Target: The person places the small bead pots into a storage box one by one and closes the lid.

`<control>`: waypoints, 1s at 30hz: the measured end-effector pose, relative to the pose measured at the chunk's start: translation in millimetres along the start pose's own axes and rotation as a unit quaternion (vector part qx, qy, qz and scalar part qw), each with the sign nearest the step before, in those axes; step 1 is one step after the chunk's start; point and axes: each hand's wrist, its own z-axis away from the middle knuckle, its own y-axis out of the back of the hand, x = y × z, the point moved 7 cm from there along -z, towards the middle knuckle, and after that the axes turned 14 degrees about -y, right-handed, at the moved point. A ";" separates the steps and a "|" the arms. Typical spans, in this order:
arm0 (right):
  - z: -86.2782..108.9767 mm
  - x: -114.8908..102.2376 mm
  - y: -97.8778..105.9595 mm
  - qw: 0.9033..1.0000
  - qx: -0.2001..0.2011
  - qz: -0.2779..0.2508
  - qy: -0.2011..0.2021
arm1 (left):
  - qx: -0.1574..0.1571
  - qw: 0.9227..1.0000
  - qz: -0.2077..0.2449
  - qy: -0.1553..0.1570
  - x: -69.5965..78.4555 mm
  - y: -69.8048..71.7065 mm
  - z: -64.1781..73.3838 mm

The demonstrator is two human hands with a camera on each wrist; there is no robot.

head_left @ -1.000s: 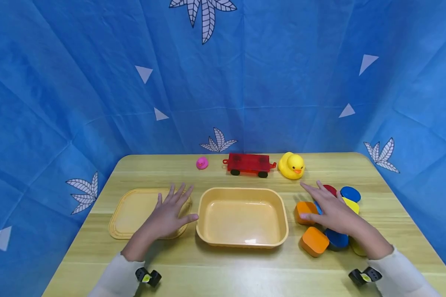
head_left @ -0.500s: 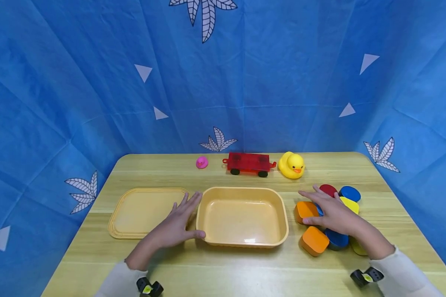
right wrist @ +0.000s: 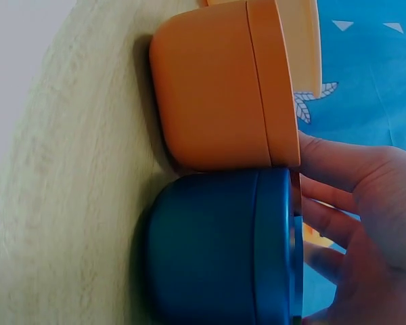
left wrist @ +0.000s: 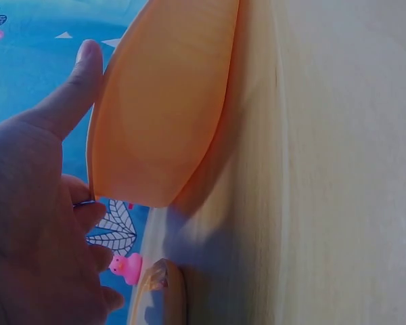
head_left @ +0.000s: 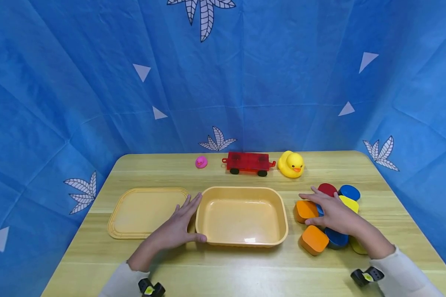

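Observation:
A light orange rectangular plastic tub sits mid-table with its open top facing up. My left hand spans its left end, thumb at the near corner and fingers along the far left side. In the left wrist view the thumb lies right at the tub's rim. My right hand hovers over a group of small lidded containers, fingers spread. Its thumb and index finger straddle the far orange container. The near orange container and a dark blue container stand just below that hand.
Left of the tub lies a matching flat lid. Along the back stand a small pink duck, a red toy wagon and a yellow duck. Red, blue and yellow containers sit at right.
My left hand has moved right, from over the lid to the tub's left end. My right hand has lowered slightly over the containers; the toys and tub have stayed put.

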 end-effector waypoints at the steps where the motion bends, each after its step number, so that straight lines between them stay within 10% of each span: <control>1: -0.1 0.3 0.2 1.000 0.000 0.000 0.001 | 0.000 1.000 0.000 0.000 0.0 0.1 -0.1; 30: 5.2 -19.9 16.0 1.000 0.002 0.014 0.014 | -0.009 1.000 0.023 0.013 -3.9 -4.0 -0.2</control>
